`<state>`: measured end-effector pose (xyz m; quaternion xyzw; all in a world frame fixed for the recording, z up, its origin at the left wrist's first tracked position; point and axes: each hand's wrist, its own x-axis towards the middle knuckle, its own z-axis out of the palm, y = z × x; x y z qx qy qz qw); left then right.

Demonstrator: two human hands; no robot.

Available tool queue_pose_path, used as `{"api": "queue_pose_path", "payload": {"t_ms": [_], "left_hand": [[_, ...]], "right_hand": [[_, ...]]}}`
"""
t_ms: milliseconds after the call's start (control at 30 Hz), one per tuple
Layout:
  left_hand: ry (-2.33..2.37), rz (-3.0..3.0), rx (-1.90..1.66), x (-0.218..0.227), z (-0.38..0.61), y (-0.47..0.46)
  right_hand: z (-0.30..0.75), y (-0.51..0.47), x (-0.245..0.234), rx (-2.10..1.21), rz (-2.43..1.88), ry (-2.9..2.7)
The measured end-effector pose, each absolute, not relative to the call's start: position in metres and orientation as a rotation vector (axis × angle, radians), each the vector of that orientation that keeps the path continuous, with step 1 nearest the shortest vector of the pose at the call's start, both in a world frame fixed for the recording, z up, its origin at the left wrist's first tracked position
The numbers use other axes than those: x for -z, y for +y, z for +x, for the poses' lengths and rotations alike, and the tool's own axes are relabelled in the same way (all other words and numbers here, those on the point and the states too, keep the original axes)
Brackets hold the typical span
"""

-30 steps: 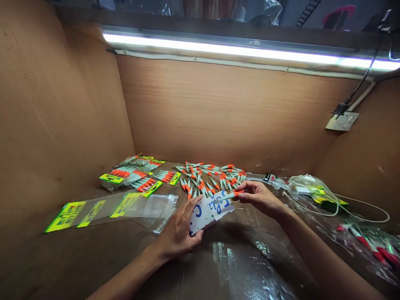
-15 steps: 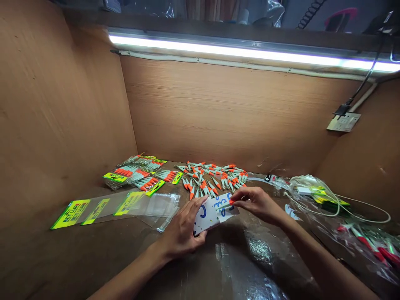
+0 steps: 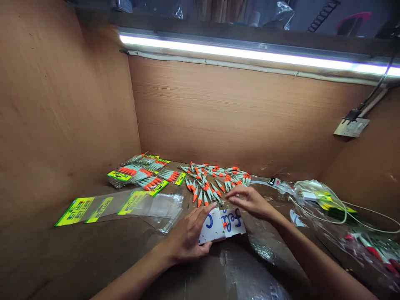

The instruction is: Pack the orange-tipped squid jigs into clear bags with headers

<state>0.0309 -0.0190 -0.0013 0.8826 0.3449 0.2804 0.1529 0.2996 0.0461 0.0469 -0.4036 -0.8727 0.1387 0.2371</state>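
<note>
Left hand (image 3: pixel 187 238) grips the white card (image 3: pixel 233 221) flat on the table (image 3: pixel 93 254). Just beyond, right hand (image 3: pixel 250 202) hovers loose-fingered and empty beside the heap of floats (image 3: pixel 212 180). Empty bags (image 3: pixel 156 206) lie left, with packed bags (image 3: pixel 143 173) behind them.

One white card (image 3: pixel 234 221); three yellow-headed empty bags (image 3: pixel 100 208); loose orange-tipped floats (image 3: pixel 212 183) beyond counting.

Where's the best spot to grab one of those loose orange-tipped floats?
Probably the orange tip of a float at the near edge of the pile, pinched from the person's side: those slim sticks lie flat, tips pointing that way, close to the right hand.
</note>
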Motion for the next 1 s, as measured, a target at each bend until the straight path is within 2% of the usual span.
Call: {"api": "queue_pose_path", "payload": {"t_ms": [67, 133, 333, 567, 900, 1000], "left_hand": [[0.983, 2.553, -0.788, 0.0, 0.03, -0.02], [0.985, 2.579, -0.764, -0.002, 0.03, -0.021], [0.961, 2.602, -0.777, -0.002, 0.03, -0.021], [1.007, 2.556, -0.75, 0.007, 0.028, -0.018], [0.995, 2.49, -0.823, 0.014, 0.026, -0.012], [0.993, 2.481, -0.835, 0.018, 0.024, -0.007]], "right_hand": [[0.293, 0.077, -0.049, -0.108, -1.47, -2.302], [0.28, 0.104, -0.044, -0.015, -1.605, -2.247], [0.247, 0.142, -0.016, -0.095, -1.697, -2.102], [0.268, 0.142, -0.022, -0.612, -1.485, -1.862], [0.318, 0.061, -0.031, -1.517, -0.977, -1.554], [0.328, 0.053, -0.039, -1.561, -1.029, -1.62]]}}
